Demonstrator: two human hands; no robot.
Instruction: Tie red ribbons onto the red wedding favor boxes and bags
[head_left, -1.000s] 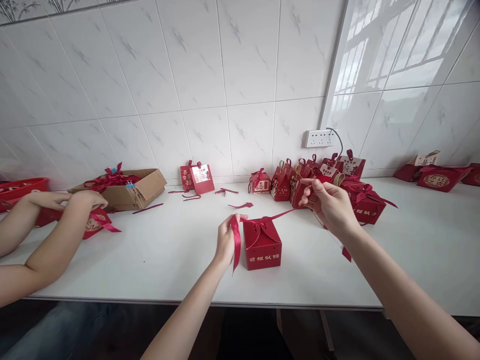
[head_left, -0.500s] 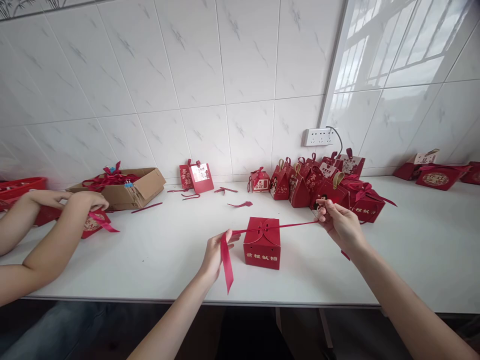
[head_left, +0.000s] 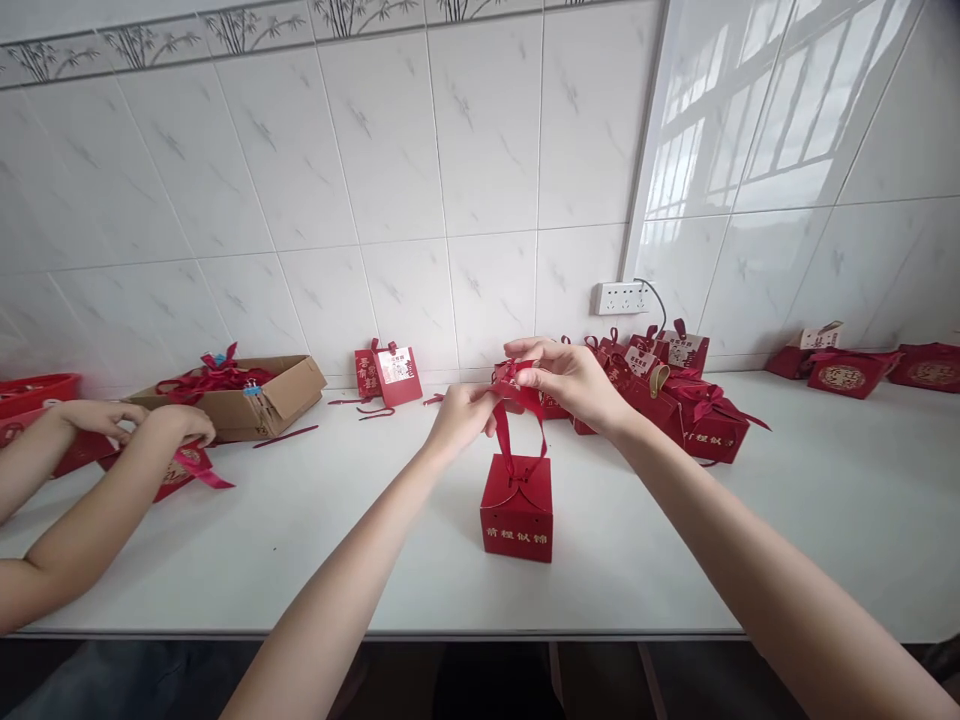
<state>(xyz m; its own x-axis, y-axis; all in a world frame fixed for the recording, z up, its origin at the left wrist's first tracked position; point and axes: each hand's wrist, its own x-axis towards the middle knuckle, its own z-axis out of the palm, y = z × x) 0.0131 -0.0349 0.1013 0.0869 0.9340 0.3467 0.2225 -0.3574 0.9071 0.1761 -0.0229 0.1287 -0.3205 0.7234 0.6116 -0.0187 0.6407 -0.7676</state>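
Observation:
A red gift box [head_left: 517, 520] with gold characters on its front stands upright on the white table. From the slots in its lid a red ribbon [head_left: 504, 435] rises in two strands to my hands. My left hand [head_left: 466, 415] pinches one strand above the box's left side. Just to the right and slightly higher, my right hand [head_left: 562, 380] has thumb and fingers closed on the other strand. The two hands almost meet, and the ribbon's ends between them are partly hidden by the fingers.
Several red gift boxes [head_left: 716, 430] crowd together at back right, more [head_left: 847, 374] farther right. A cardboard carton [head_left: 289, 395] of ribbons stands back left. Another person's hands [head_left: 161, 425] work on a red box at left. A power strip [head_left: 622, 298] is on the tiled wall.
My hands have come together and up above the box; before, they were wide apart with the ribbon stretched flat across the lid. The ribbon now stands up from the lid. The view has tilted upward.

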